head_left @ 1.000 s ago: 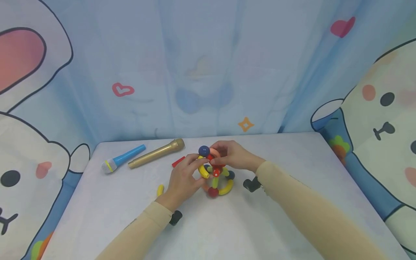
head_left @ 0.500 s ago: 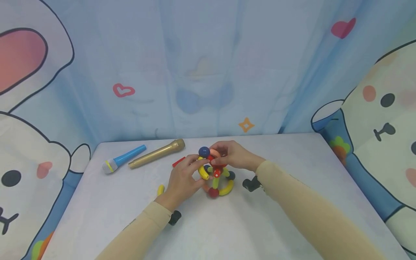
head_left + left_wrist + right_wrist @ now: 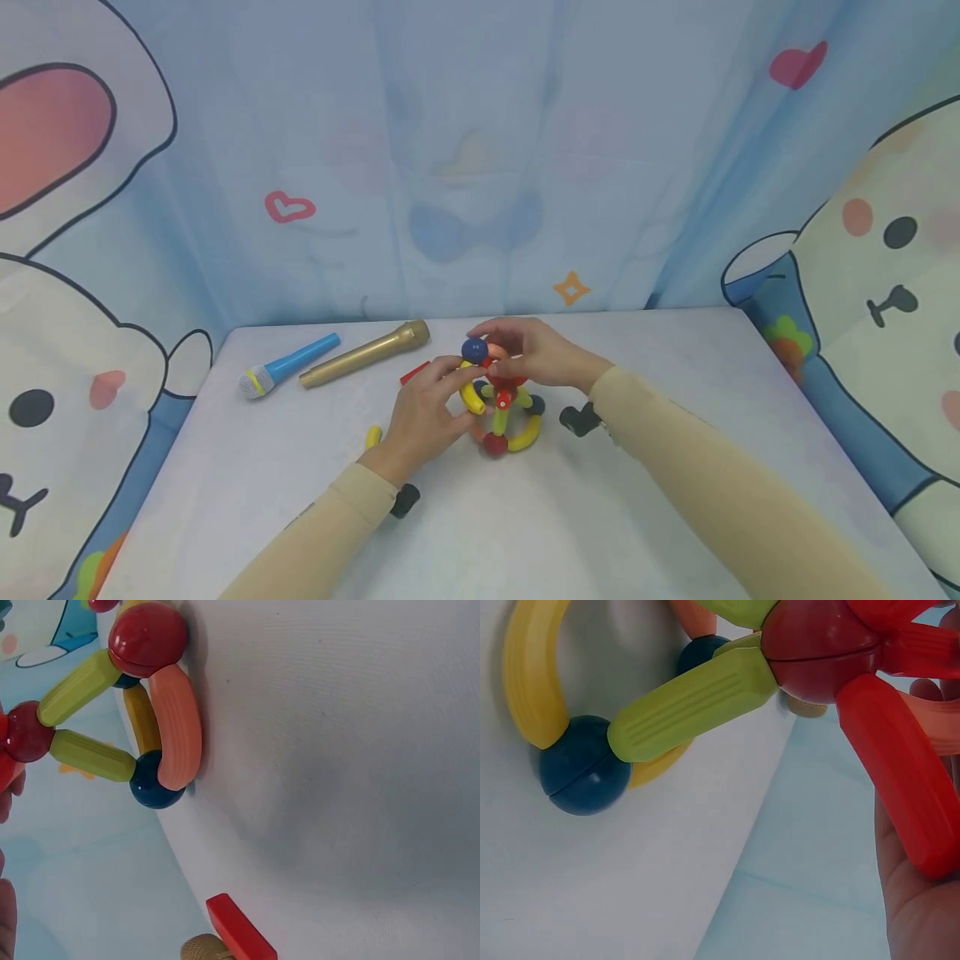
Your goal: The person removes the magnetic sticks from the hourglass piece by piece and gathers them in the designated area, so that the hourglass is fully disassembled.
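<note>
Cartoon-curtained white table (image 3: 675, 500), frame centre: my left hand (image 3: 420, 412) pinches the toy's (image 3: 501, 412) yellow curve (image 3: 471, 398), my right hand (image 3: 536, 354) gripping its top, mid-assembly; seating the blue ball (image 3: 474, 350) seems next.

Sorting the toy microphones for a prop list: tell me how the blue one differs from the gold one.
The blue-handled toy microphone has a white head with a yellow band; the gold toy microphone is gold throughout and looks longer. Blue lies left, gold nearer the hands. Both lie flat and untouched.

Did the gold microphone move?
No. The gold microphone lies just as before beside the blue microphone, near the table's back edge.
</note>
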`<action>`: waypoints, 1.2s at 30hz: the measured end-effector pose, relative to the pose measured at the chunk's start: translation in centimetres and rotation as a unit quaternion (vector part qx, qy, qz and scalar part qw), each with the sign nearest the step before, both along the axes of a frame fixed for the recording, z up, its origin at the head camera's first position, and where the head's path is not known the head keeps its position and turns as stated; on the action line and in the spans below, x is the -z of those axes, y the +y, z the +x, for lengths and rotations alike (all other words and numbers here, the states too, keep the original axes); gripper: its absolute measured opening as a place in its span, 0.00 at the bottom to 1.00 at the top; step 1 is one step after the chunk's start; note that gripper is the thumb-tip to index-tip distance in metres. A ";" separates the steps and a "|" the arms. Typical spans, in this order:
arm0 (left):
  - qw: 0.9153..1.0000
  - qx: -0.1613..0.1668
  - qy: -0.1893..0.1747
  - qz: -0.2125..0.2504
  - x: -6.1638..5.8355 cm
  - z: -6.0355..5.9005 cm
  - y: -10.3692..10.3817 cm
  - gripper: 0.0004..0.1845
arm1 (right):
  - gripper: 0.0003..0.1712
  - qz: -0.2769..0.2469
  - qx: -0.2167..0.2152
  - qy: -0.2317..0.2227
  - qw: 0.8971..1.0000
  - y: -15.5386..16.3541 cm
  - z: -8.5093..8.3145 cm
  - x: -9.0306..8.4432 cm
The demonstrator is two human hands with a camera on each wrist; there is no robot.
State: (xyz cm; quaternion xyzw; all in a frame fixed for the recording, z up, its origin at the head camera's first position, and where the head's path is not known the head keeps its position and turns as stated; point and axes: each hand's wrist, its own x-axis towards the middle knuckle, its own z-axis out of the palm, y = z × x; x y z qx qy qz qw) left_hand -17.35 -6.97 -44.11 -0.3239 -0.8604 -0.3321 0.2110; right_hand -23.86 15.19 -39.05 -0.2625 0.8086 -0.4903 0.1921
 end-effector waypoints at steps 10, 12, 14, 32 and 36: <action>1.000 -0.004 0.009 -0.009 -0.3 0.0 -0.1 0.30 | 0.31 0.006 -0.020 0.002 1.000 -0.1 0.2 -0.3; 1.000 -0.006 0.008 -0.012 -0.3 0.0 -0.1 0.30 | 0.31 0.007 -0.021 0.001 1.000 -0.1 0.1 -0.3; 1.000 -0.007 0.006 -0.012 -0.3 0.0 -0.1 0.30 | 0.31 0.008 -0.021 0.002 1.000 -0.2 0.1 -0.2; 1.000 0.002 0.021 -0.006 -0.2 -0.1 -0.3 0.29 | 0.28 0.002 -0.015 -0.002 1.000 -0.2 0.2 0.2; 1.000 -0.002 0.021 0.003 -0.4 0.0 -0.3 0.29 | 0.28 0.001 -0.016 -0.002 1.000 -0.1 0.1 0.1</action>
